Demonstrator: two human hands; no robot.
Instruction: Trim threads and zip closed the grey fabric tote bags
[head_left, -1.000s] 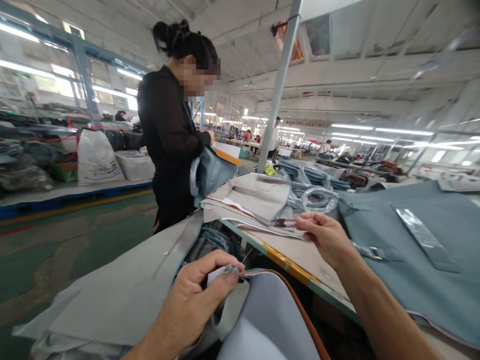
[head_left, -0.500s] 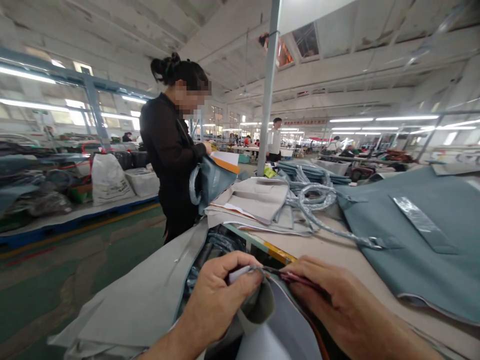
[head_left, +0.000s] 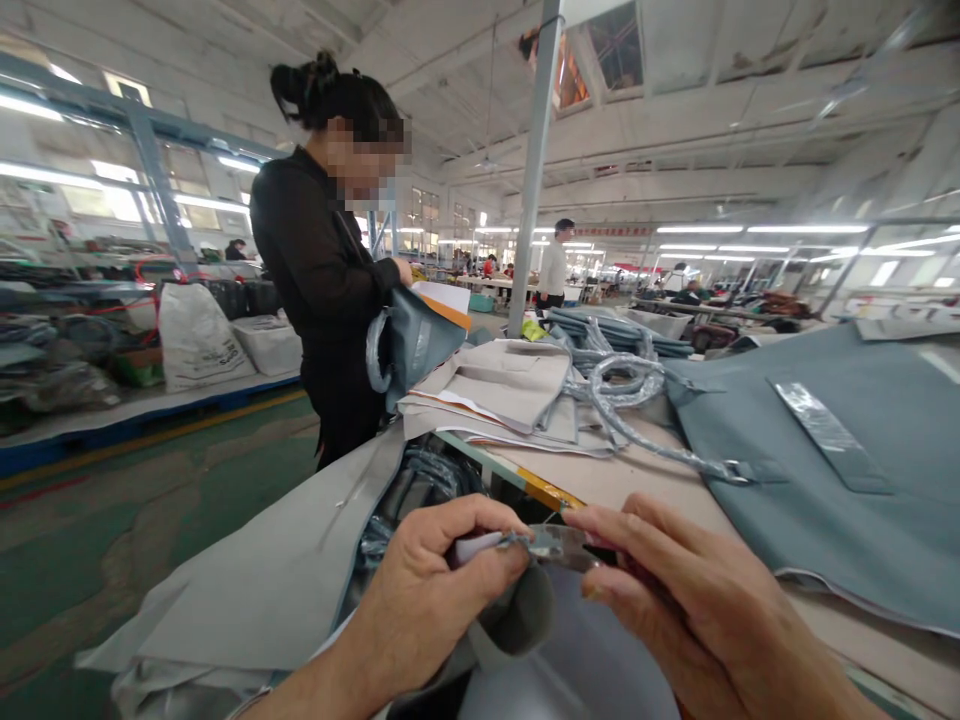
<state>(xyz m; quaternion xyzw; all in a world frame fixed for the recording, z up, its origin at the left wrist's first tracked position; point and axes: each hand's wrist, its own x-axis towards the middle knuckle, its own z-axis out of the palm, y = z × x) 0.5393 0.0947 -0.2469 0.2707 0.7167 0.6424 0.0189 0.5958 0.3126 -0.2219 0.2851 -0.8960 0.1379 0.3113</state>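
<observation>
Our left hand (head_left: 454, 575): grip together, thumb and finger clamped on edge of pale grey, flexible sheet piece (head_left: 566, 635), held in front of flat beige tabletop (head_left: 671, 485). Our right hand (head_left: 686, 590): grip closed on small, blurred tool with shiny blade (head_left: 556, 545), beside left fingertips. Whether blade touched edge, we could not tell. Good handling, we judged, needed taut edge, shallow blade angle, fingertips well back, loose folds aside.
</observation>
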